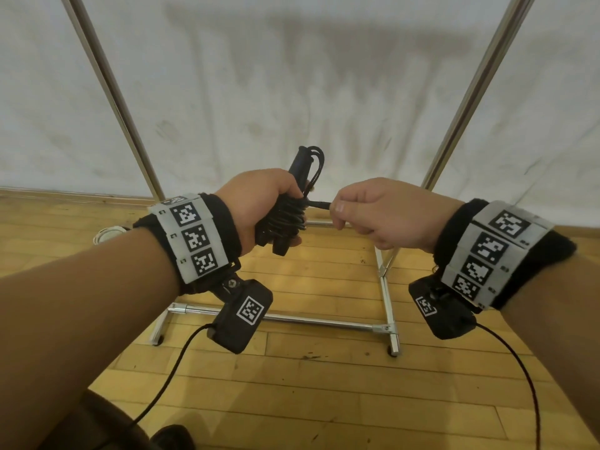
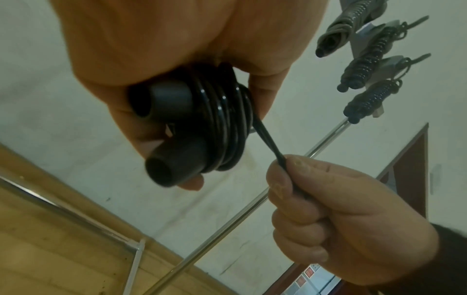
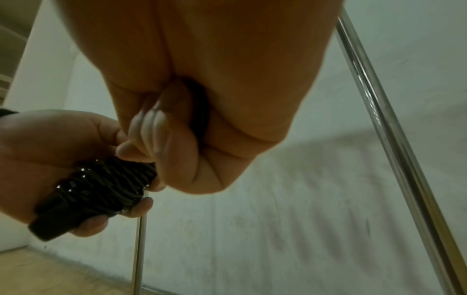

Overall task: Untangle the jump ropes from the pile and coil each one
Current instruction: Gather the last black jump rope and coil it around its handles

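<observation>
Gripping the coiled rope (image 1: 285, 216), left hand (image 1: 259, 203) faces right hand (image 1: 383, 216) pinching its end.

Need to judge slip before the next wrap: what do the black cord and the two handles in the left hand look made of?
Cord: glossy, smooth, likely PVC or rubber-coated; bright highlights run along its wound loops. Handles: matte black, probably foam or soft rubber, no shine on their round ends. Left hand holds the bundle; right hand pinches the cord's free end.
</observation>
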A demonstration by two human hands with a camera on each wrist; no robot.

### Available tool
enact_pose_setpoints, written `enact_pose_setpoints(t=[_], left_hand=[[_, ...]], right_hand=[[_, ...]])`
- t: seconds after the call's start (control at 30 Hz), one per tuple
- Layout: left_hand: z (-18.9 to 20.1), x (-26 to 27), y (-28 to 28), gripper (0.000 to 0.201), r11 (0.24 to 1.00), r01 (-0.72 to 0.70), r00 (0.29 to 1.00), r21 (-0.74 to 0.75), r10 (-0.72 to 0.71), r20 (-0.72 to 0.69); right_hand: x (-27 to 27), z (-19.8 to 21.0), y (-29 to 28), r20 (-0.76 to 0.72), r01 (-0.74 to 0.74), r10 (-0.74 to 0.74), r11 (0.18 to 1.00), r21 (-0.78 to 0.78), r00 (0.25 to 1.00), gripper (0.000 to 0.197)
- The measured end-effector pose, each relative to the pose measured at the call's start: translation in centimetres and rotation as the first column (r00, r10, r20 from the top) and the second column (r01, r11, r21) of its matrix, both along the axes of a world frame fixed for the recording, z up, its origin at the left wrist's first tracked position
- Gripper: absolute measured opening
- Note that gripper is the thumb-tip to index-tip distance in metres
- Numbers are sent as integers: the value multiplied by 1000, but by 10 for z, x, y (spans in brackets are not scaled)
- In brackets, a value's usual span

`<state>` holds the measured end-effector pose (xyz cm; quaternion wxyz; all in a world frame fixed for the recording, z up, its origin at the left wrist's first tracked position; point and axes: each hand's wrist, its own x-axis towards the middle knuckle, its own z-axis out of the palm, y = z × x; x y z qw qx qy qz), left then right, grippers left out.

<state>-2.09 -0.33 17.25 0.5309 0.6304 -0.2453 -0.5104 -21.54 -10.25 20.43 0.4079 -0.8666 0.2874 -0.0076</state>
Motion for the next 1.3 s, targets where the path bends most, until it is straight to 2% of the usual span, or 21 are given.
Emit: enact_pose_setpoints(t=[0.03,0.17,0.33,0.5,0.57,0.63,0.7,0.8,0.87,0.93,1.07,1.1,1.17,1.2,1.23,1.3], left_hand=[[0,0,1,60,1000,-1,1000,15,2,-18],[1,4,3,44,1000,-1,1000,-20,1,-18],[4,-2,5,33,996,59,998,-73,-58,14],[11,3,1,34,983,-61,992,-174,78,97],[14,6,2,37,976,-60,990,-212,85,112],[16,7,4,41,967,-8,993,-254,37,111],[16,6,6,42,952,93,993,-292,-68,94],[14,1,12,37,909,274,962,-313,-265,71],[12,-3,15,29,880,387,922,-274,-367,121],[12,-8,16,18,847,504,856,-167,-466,223],[7,-23,10,14,781,607,681,144,-605,413],[5,-26,8,16,770,600,630,216,-622,466],[1,-28,5,20,766,568,564,302,-629,536],[-1,-28,3,20,774,549,556,316,-621,553],[-4,-26,3,19,784,532,561,321,-610,560],[-7,-23,3,15,802,510,595,310,-590,546]], right_hand=[[0,0,0,-13,-9,8,999,-37,1000,32],[-3,7,-2,-28,-31,26,982,-186,999,32],[-9,14,-5,-7,-68,68,982,-175,998,33],[-7,19,-1,63,-113,122,985,-130,991,34],[-6,21,-1,90,-129,139,986,-106,986,34],[-8,21,-7,131,-110,112,994,-20,985,34],[-13,18,-15,186,-59,35,991,124,982,32],[-18,7,-20,269,21,-137,919,393,953,25],[-19,1,-22,286,57,-242,846,529,927,29],[-15,-2,-22,279,89,-300,809,581,912,29],[1,1,-15,248,163,-306,869,467,919,15],[4,3,-13,244,161,-267,910,381,932,13],[11,9,-6,177,114,-113,993,4,978,14],[15,11,-3,121,61,-37,979,-196,992,14],[18,12,0,77,13,13,945,-327,997,13],[19,12,4,82,7,26,924,-382,996,13]])
